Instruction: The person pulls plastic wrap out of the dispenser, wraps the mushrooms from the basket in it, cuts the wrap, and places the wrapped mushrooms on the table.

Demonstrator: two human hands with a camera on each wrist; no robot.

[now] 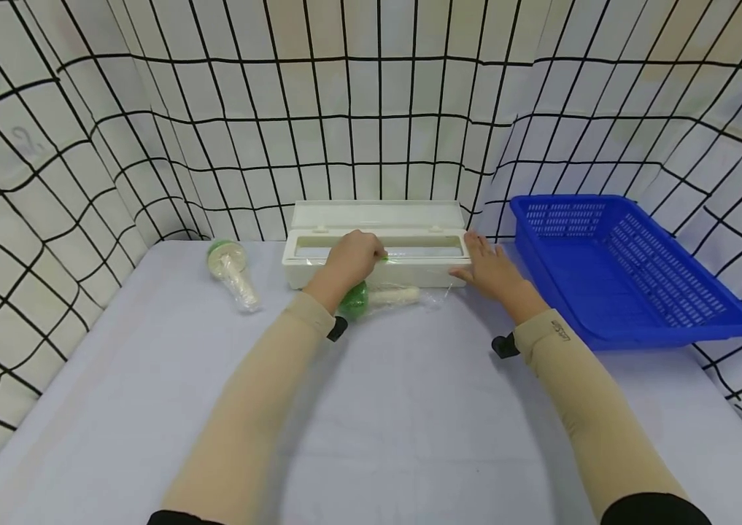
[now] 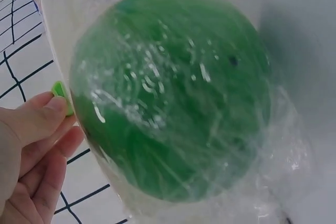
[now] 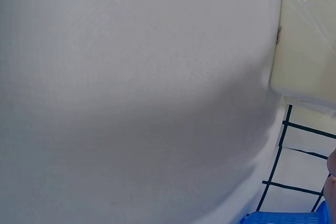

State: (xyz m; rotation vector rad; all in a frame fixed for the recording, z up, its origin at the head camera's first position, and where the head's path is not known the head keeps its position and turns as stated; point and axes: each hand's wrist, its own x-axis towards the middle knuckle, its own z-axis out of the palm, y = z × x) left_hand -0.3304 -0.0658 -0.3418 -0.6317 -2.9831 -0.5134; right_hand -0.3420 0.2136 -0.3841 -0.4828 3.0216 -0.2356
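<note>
The fingers [image 1: 371, 248] of the left hand [image 1: 352, 257] curl over the front edge of the cream cling-film dispenser [image 1: 376, 251], pinching at a small green slider [image 1: 384, 256]; the right hand [image 1: 492, 271] lies flat and spread against the dispenser's right end. A wrapped green-capped mushroom [image 1: 377, 297] lies on the worktop [image 1: 410, 423] just below the left wrist — a second one [image 1: 233, 271] sits well to the left, a blue basket [image 1: 620, 270] to the right. From the left wrist, thumb and fingers [image 2: 37, 129] pinch the green tab [image 2: 62, 94] beside the film-covered green cap [image 2: 173, 93]. The right wrist view shows only the worktop, the dispenser's corner [image 3: 310, 51] and a sliver of basket — those fingers barely show.
</note>
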